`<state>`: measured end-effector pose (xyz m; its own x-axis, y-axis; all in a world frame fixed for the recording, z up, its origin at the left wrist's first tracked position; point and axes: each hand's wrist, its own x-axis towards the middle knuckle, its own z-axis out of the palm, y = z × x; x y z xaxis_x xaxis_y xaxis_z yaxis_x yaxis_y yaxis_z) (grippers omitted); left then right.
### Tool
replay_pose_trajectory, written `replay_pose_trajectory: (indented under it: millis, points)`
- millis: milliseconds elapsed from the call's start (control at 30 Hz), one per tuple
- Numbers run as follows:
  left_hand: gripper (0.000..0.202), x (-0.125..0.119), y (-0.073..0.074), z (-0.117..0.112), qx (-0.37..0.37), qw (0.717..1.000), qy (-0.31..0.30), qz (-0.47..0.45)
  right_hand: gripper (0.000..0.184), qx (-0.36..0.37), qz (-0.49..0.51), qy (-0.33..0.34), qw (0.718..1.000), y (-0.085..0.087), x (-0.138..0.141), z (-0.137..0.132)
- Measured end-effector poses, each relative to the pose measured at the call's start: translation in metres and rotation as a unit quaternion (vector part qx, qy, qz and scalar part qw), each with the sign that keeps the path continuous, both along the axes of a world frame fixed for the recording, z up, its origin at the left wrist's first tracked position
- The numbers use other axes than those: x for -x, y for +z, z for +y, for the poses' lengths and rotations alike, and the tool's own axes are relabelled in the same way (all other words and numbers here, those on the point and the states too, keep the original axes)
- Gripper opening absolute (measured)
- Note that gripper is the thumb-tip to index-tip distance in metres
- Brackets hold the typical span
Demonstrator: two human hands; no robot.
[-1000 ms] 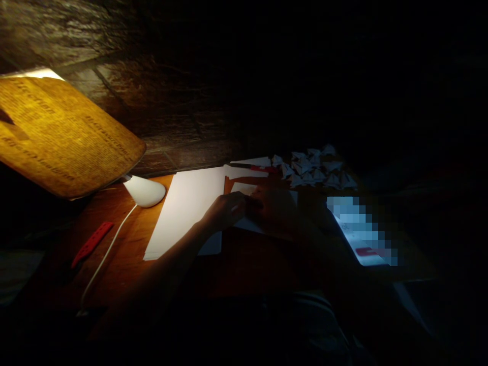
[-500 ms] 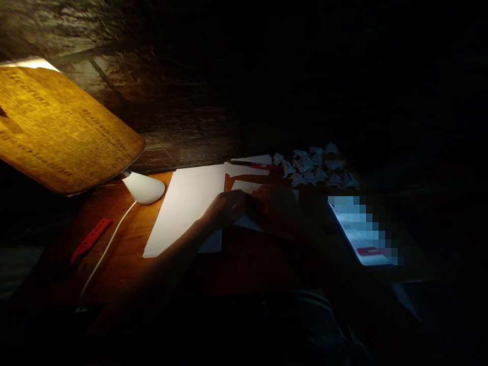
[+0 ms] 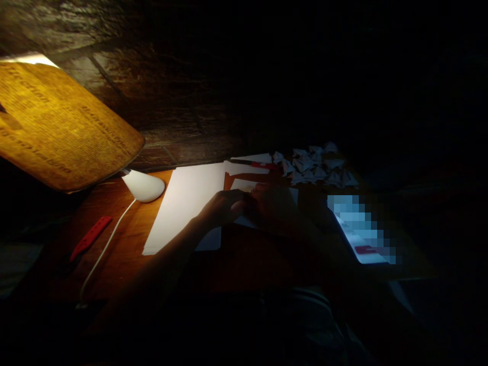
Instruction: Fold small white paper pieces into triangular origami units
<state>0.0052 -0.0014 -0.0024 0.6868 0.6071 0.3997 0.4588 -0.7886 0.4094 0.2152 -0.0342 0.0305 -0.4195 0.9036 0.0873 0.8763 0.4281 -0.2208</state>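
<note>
My left hand (image 3: 224, 204) reaches in over the right edge of a stack of white paper sheets (image 3: 194, 198), its fingers bent inward. Close against it is my right hand (image 3: 273, 201), also curled, mostly lost in shadow. The fingertips meet above a smaller white paper sheet (image 3: 242, 220), which shows in front of and behind the hands. Whatever lies between the fingers is too dark to make out. Beyond the hands, a red and black pen-like tool (image 3: 263, 165) rests on another white paper (image 3: 244, 168).
Several small folded paper pieces (image 3: 305, 163) cluster at the back right. A lit phone (image 3: 354, 231) lies to the right. On the left stand a lamp with a printed shade (image 3: 68, 127) and white base (image 3: 147, 186), its cable (image 3: 109, 246), and a red cutter-like tool (image 3: 90, 237).
My left hand has shifted slightly and a gap shows more clearly beside its thumb. Both hands stay together over the paper; the other objects remain where they were.
</note>
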Motion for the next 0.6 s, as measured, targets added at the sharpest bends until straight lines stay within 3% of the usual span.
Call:
replay_pose_trajectory:
  millis: [467,600]
  points:
    - [0.024,-0.009,0.0,0.002,0.015,1.0,0.015,0.017,0.036,-0.001,0.002,-0.003,1.0,-0.003,0.001,0.002]
    - [0.022,-0.012,-0.002,0.003,0.012,0.998,0.044,0.034,0.038,0.018,0.004,-0.019,1.0,-0.001,0.002,0.003]
